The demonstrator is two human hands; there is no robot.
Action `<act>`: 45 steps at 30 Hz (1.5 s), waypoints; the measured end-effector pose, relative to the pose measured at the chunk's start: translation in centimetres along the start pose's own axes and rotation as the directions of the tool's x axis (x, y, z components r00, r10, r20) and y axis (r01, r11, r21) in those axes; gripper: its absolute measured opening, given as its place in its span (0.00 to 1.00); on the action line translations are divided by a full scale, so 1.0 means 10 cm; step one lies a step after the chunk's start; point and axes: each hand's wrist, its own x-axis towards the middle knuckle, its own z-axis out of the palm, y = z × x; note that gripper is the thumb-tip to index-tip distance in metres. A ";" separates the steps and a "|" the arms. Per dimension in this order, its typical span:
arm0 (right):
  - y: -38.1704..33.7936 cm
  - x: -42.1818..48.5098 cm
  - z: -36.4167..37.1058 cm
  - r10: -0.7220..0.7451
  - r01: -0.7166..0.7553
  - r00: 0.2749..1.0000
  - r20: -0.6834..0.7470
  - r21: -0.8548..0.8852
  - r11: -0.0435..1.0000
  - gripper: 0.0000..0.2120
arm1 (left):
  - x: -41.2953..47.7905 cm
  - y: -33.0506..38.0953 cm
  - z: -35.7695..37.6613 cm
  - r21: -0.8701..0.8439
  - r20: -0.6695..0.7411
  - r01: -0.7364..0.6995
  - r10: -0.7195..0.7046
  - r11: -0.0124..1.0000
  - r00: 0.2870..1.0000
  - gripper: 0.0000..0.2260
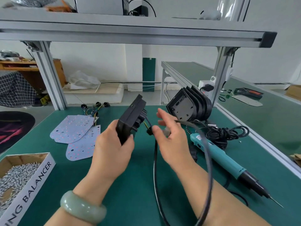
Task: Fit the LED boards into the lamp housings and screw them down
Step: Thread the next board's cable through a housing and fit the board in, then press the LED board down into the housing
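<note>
Green mat (138, 185); right hand (171, 139) perhaps on wire (147, 122)

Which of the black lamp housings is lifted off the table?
The housing gripped on edge in the left hand; the stacked housings lean together on the green table, farther right.

Green bench (130, 190) carries LED boards (71, 129), a box of screws (17, 175), stacked housings (182, 106) and a teal screwdriver (218, 152)

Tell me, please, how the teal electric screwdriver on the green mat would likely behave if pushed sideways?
The teal electric screwdriver looks round-bodied, so it may roll. Its bundled black cable would probably drag and hold it back. The thin bit looks easily bent.
</note>
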 end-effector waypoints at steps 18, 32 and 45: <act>0.09 0.13 -0.21 0.243 -0.263 0.950 0.198 0.083 0.961 0.09 | 0.19 -0.21 -0.20 -0.352 0.075 0.120 -0.100 0.928 0.992 0.11; -0.15 0.05 -0.11 0.297 -0.449 0.805 0.513 0.202 0.870 0.15 | 0.17 -0.23 -0.22 -0.015 -0.381 0.232 -0.220 0.973 0.898 0.17; -0.52 0.11 0.06 0.369 -0.528 0.700 0.611 0.095 0.844 0.22 | 0.15 0.32 0.11 -0.633 0.415 0.616 -0.466 0.470 0.782 0.17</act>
